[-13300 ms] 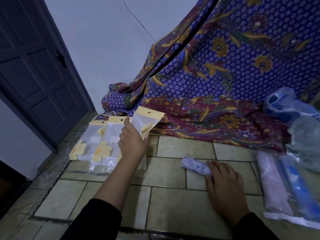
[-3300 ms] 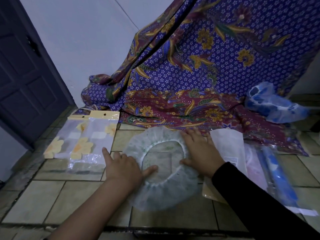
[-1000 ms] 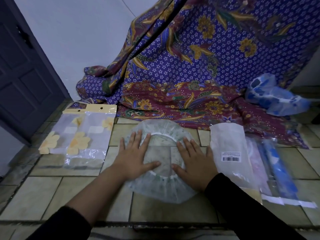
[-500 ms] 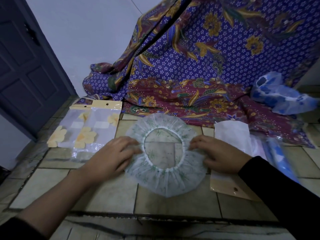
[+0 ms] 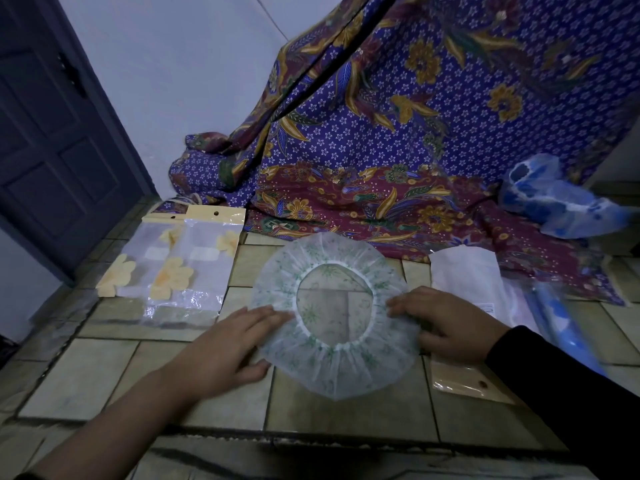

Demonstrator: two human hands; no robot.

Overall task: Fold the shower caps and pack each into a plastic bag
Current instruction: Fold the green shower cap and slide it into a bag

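Observation:
A clear shower cap (image 5: 332, 368) with a green print lies flat on the tiled floor, its elastic opening facing up. My left hand (image 5: 228, 344) is at the cap's left edge, fingers on top of the rim and thumb at its lower side. At the right edge my right hand (image 5: 446, 323) holds the cap the same way. Empty plastic bags (image 5: 183, 268) with yellow flowers and yellow headers lie to the left. A white packed bag (image 5: 467, 271) lies to the right, partly under my right hand.
A purple and maroon batik cloth (image 5: 381, 133) hangs behind and spreads onto the floor. Blue shower caps (image 5: 554, 202) sit at the back right, and a blue bagged item (image 5: 561, 317) lies at the right. A dark door (image 5: 52, 133) is on the left. The tile step edge (image 5: 277, 434) runs in front.
A second ago both hands pressed flat on the middle of the cap; they have since moved apart to its left and right edges and taken hold there. The cap stays spread out.

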